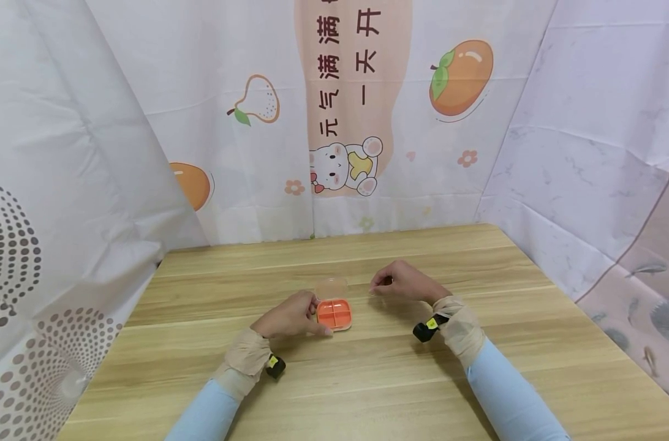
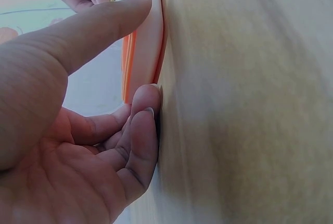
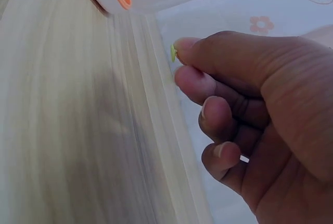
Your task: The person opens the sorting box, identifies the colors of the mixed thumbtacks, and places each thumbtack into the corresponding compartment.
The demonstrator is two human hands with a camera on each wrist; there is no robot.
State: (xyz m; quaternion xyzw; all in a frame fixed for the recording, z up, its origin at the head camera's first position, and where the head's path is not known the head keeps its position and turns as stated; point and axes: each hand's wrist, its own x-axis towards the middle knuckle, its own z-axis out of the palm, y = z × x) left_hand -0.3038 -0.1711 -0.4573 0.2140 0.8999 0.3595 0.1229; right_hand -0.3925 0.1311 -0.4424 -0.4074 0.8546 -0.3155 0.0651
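A: Where is the box?

B: The orange box [image 1: 334, 315], divided into four compartments, rests on the tabletop [image 1: 367, 380], a little left of midway between its left and right edges and well apart from the far edge.

A: Lid status?

B: The clear lid [image 1: 331, 287] is swung open toward the far edge. Record the opening as done.

A: Left hand?

B: The left hand [image 1: 296, 315] holds the box from its left side, thumb against the near part of the wall, fingers bent in at the other end. Judgement: it is steadying the box.

A: Right hand?

B: The right hand [image 1: 403, 282] stands apart from the box, toward the tabletop's right edge. It pinches a small yellow-green piece [image 3: 174, 52] at the thumb tip; the other fingers curl loosely below.

A: Progress?

B: Early, I judge. The piece is outside the box, not yet in any compartment. I make out no contents from the head view, though something tiny could escape notice there.

A: Left over?

B: The piece in hand, and the lid, which is not closed. Whether other pieces exist, I cannot tell.
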